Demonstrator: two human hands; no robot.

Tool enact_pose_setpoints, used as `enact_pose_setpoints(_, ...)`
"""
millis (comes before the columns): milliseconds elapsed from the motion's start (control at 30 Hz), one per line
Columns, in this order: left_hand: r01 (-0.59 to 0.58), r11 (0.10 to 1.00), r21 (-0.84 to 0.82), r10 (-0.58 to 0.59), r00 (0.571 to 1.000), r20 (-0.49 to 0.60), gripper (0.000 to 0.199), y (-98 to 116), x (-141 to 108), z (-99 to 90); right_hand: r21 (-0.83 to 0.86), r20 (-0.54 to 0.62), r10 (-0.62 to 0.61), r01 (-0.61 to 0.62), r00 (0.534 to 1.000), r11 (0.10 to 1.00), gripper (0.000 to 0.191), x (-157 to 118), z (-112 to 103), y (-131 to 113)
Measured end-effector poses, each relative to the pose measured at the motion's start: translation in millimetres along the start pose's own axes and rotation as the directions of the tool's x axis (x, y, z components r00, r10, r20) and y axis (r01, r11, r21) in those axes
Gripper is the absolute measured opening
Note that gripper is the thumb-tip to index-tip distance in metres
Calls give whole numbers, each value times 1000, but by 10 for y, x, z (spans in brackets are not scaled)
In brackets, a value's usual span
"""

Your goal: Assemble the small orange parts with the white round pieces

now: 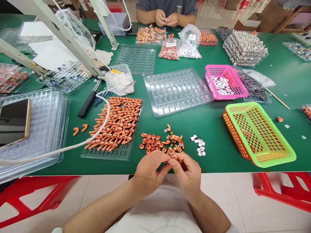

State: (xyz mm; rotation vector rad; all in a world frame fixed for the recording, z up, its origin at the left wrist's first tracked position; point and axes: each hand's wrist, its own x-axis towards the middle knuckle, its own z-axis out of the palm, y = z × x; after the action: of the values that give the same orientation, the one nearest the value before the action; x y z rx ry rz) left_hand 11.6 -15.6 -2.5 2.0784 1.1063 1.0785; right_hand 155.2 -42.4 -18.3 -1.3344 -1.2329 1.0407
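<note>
Two bare hands, the left hand [152, 170] and the right hand [187, 173], pinch a small orange plastic piece [174, 157] between their fingertips. I see it just beyond the near edge of the green table [170, 126], my landmark; loose orange caps [150, 142] lie on that table nearby.

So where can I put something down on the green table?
Between the white discs and the lime basket, or between the middle clear tray and the little orange cups. It's crowded by the hammer head and beyond the left hand.
</note>
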Motion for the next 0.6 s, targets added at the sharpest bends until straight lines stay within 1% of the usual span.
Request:
enact_pose_setpoints(67, -31, 999, -20, 30, 999, -19, 10, -23, -11, -19, -22, 13, -22, 22, 1000, 1000, 13, 1, 2, -2)
enact_pose_setpoints(133, -70, 997, -34, 69, 997, -46, 14, -44, -20, -37, -66, 36, -73, 75, 997, 995, 14, 10, -25, -8)
enact_pose_setpoints(167, -79, 996, -38, 76, 995, -65, 15, -52, -22, -47, -89, 55, -107, 111, 993, 990, 14, 16, -51, -11)
enact_pose_setpoints(233, -62, 996, -64, 55, 993, -103, 17, -66, -20, -76, -124, 106, -166, 178, 980, 976, 19, 28, -128, -12)
enact_pose_setpoints(300, -8, 993, -121, -9, 990, -140, 16, -80, -15, -120, -149, 137, -195, 214, 971, 965, 26, 34, -229, -6)
enact_pose_setpoints(367, 70, 979, -189, -100, 984, -149, 12, -103, -22, -174, -191, 141, -191, 216, 971, 958, 27, 30, -335, 3)
enact_pose_setpoints(433, 162, 957, -240, -202, 967, -154, 7, -131, -47, -225, -265, 89, -186, 203, 979, 943, 23, 18, -421, 11)
enact_pose_setpoints(500, 252, 926, -280, -307, 935, -176, 3, -155, -86, -260, -353, 2, -187, 176, 982, 919, 20, 6, -466, 26)
enact_pose_setpoints(533, 290, 910, -295, -353, 916, -189, 1, -165, -105, -271, -402, -17, -180, 158, 983, 902, 20, 3, -470, 40)
enact_pose_setpoints(567, 335, 889, -311, -405, 893, -196, 2, -173, -121, -280, -440, -14, -190, 164, 982, 883, 20, 4, -459, 60)
enact_pose_setpoints(600, 376, 869, -322, -450, 871, -198, 4, -181, -131, -290, -457, 26, -215, 202, 976, 866, 19, 9, -436, 85)
